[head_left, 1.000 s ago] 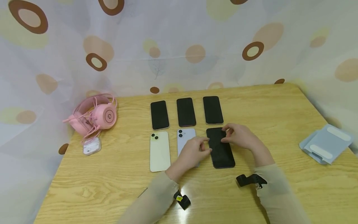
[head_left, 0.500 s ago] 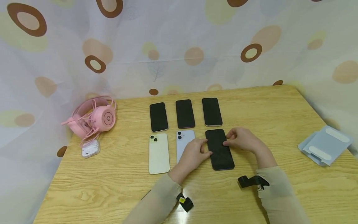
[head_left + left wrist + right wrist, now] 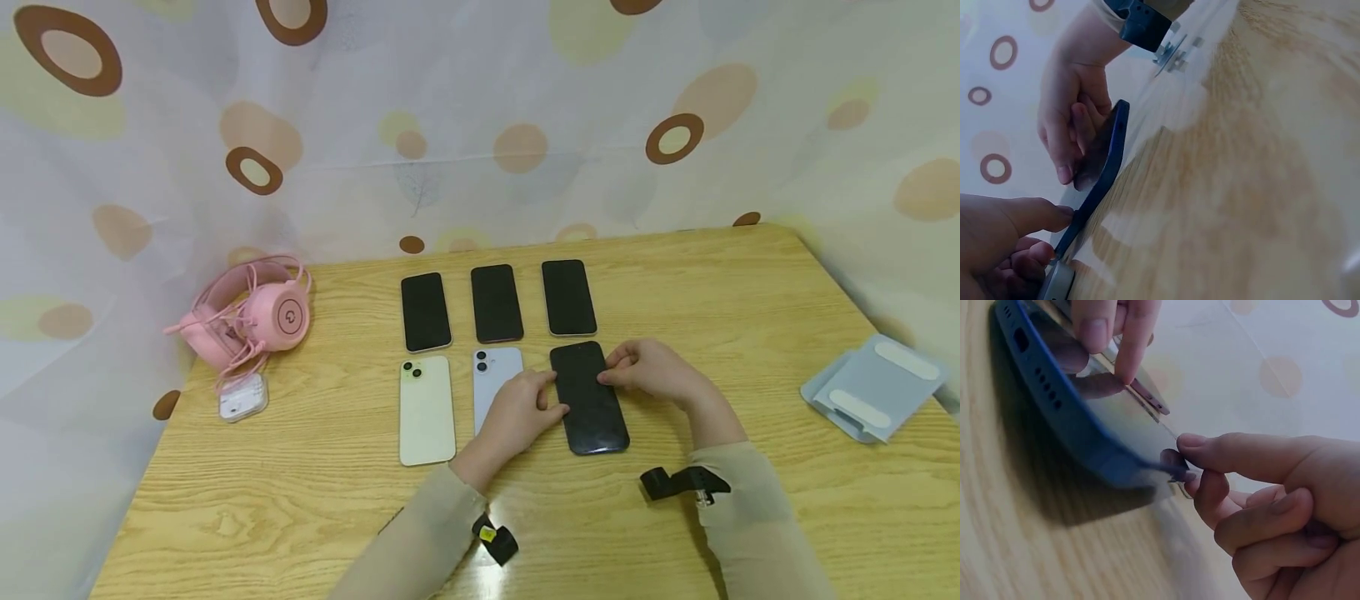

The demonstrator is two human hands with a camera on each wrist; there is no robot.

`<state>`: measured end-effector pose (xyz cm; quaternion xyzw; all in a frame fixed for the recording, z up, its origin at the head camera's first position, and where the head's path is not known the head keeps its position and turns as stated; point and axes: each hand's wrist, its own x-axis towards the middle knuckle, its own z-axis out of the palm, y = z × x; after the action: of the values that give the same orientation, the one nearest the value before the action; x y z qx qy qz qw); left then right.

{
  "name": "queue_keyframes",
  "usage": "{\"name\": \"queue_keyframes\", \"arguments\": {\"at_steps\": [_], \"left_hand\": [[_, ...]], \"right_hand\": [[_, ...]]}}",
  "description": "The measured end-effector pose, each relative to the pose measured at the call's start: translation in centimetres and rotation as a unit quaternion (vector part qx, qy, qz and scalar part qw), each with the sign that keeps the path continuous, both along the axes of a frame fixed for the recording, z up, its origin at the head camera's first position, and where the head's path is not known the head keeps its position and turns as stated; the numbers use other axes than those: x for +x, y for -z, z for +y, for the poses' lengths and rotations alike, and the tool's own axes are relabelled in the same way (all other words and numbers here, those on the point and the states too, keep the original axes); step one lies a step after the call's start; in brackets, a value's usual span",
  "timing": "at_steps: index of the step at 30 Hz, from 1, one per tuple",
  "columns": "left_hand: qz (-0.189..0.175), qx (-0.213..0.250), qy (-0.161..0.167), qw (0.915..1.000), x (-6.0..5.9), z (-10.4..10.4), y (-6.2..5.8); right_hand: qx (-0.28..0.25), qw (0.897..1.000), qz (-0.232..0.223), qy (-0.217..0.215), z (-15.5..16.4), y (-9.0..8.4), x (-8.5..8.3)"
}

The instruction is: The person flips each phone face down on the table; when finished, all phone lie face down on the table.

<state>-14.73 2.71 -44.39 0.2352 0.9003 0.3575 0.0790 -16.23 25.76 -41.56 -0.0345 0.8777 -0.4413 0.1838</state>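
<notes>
A dark blue phone, screen up, sits at the right end of the front row on the wooden table. My left hand pinches its left long edge, thumb on the rim. My right hand grips the right long edge, thumb against the phone's corner. In the left wrist view the phone looks tilted, one long side a little off the wood. The left hand's fingertips rest on the glass of the phone.
Three black-screened phones lie in the back row. A pale yellow phone and a light blue phone lie face down beside my left hand. Pink headphones and a white earbud case lie left; a grey-blue stand sits right.
My right hand's fingers slid from over the phone's upper screen to its right edge. My left hand closed in on the left edge. The phone has barely shifted.
</notes>
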Motion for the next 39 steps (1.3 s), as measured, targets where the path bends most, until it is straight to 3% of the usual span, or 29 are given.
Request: {"name": "queue_keyframes", "arguments": {"at_steps": [15,21,26,31,39], "left_hand": [[-0.049,0.06,0.008,0.997,-0.4,-0.7,-0.3],[-0.062,0.111,0.011,0.9918,-0.6,-1.4,-1.5],[-0.073,0.124,-0.005,0.9895,-0.8,-2.2,-2.6],[-0.079,0.119,-0.013,0.9897,-0.9,-2.8,-3.6],[-0.08,0.099,-0.005,0.9919,-1.0,-3.6,-4.2]], "right_hand": [[-0.102,0.994,0.021,-0.025,-1.4,-1.5,0.3],[-0.127,0.989,0.047,-0.065,-2.5,-1.5,0.4],[-0.145,0.984,0.056,-0.083,-3.8,-1.2,0.3],[-0.133,0.986,0.065,-0.081,-4.4,-0.6,0.3],[-0.033,0.995,0.05,-0.074,-4.2,0.2,0.1]]}}
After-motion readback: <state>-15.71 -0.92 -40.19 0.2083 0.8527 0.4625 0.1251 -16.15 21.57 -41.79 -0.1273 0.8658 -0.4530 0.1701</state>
